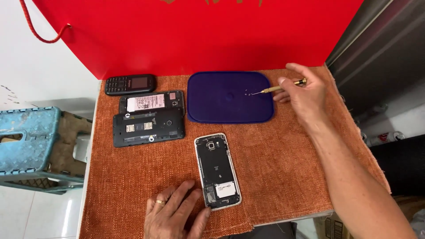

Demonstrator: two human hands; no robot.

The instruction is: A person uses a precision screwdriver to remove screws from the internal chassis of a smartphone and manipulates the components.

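Resting flat at the bottom centre of the frame, the left hand (173, 211) lies open on the orange cloth (283, 177), its thumb and fingertips touching the lower left edge of an opened phone (218, 171) with its back cover off. The right hand (302, 95), at the upper right, pinches a thin brass screwdriver (283, 87), whose tip sits over the dark blue plastic lid (221, 106), near some tiny screws (249, 93) lying on it. Left of the lid lie two more opened phones (148, 119) and, above them, a small black keypad phone (130, 84). Behind stands a red bag (199, 31).
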